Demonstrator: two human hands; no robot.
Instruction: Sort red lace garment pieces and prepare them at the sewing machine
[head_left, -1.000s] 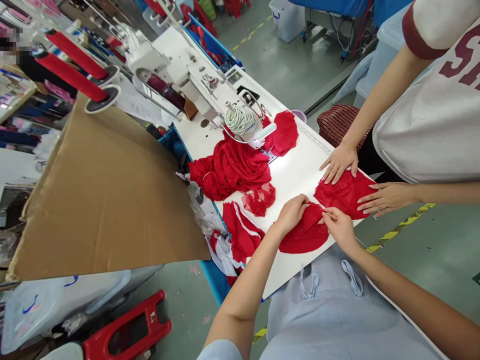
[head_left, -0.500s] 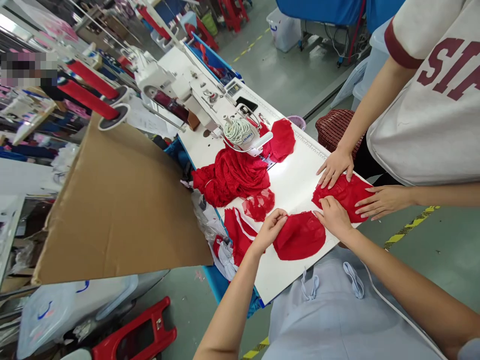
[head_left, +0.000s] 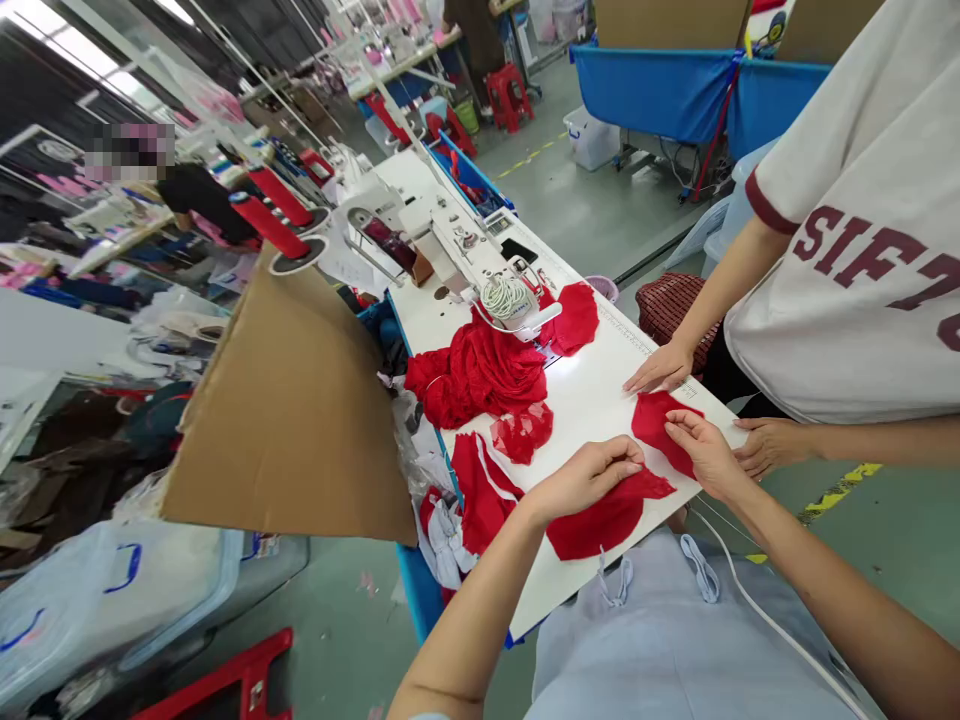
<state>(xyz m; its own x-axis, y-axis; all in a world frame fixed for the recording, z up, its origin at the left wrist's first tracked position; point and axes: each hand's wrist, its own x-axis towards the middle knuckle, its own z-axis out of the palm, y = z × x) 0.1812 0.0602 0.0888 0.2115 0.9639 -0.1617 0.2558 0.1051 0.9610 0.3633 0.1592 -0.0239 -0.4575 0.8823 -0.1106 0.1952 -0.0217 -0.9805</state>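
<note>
My left hand (head_left: 592, 478) is closed in a pinch at the upper edge of a red fabric piece (head_left: 596, 525), which lies near the table's front edge with one corner pulled rightward. With thumb and fingers pinched together, my right hand (head_left: 705, 452) is over a second red fabric piece (head_left: 658, 428) and appears to grip its edge; its fingertips partly hide the cloth. Just beyond that piece, a co-worker's hand (head_left: 661, 368) rests flat on the table. The co-worker's other hand (head_left: 765, 447) is at the table's right edge, beside my right hand.
A white sewing machine (head_left: 457, 245) stands on the white table (head_left: 592, 390). Bunched red fabric (head_left: 487, 370) and a red piece with a white strip (head_left: 480, 490) lie to the left. A large cardboard sheet (head_left: 300, 430) borders the left side. A red stool (head_left: 232, 680) is below.
My view has shifted left and up. My hands have drawn the left fabric piece's edge rightward, and the right piece shows less area. The co-worker's hands have come off the right piece onto the table.
</note>
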